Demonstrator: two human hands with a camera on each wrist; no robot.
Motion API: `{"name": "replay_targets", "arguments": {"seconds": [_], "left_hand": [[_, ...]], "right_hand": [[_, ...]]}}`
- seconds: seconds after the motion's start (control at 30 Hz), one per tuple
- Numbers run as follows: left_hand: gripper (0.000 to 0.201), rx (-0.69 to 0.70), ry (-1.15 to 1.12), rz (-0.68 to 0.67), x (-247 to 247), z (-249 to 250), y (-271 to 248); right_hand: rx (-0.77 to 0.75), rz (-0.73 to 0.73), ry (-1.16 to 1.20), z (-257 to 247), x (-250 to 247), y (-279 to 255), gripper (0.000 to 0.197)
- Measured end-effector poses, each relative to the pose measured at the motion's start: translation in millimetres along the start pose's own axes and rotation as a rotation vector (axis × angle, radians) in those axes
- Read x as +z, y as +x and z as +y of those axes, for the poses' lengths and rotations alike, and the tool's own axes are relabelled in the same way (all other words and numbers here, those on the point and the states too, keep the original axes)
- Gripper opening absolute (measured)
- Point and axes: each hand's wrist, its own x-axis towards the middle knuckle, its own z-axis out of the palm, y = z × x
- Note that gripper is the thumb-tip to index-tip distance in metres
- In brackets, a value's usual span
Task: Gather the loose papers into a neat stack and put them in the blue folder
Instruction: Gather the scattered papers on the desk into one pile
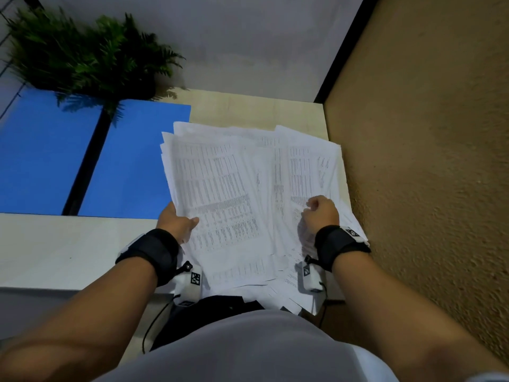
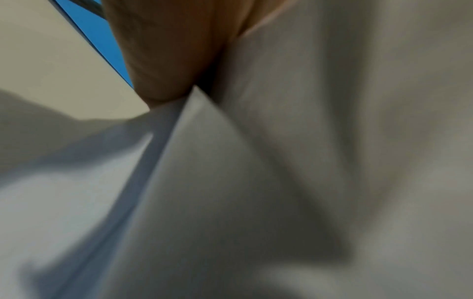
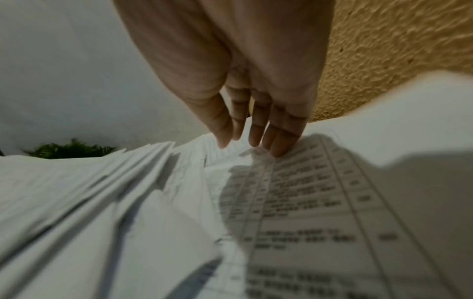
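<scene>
— Counting: two hands, one blue folder (image 1: 132,161) lying open, left of the papers (image 1: 237,188)?

— Yes. Left hand (image 1: 176,224) pinching the pile's left edge; right hand (image 1: 321,213) resting straight fingers (image 3: 281,141) on top.

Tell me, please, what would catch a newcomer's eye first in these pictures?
The messy fan of white printed papers spread across the pale desk in the middle, with the left hand gripping its left edge and the right hand resting on its right side. Next, the open bright blue folder lying flat at left, below a green fern.
</scene>
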Motion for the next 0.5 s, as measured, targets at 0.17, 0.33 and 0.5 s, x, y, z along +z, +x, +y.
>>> {"name": "replay_targets", "arguments": {"seconds": [0.17,0.33,0.5], "left_hand": [[0.055,-0.021,0.022,-0.022,-9,-10,0],[0.055,-0.009,0.029,-0.072,1,-17,-8],[0.058,0.024,0.007,-0.094,2,-12,-11]], "right_hand": [[0.057,-0.215,-0.146,-5,12,5,0.069],[0.118,-0.297,0.091,-14,27,6,0.064],[0.028,-0.084,0.05,-28,-19,10,0.048]]}}
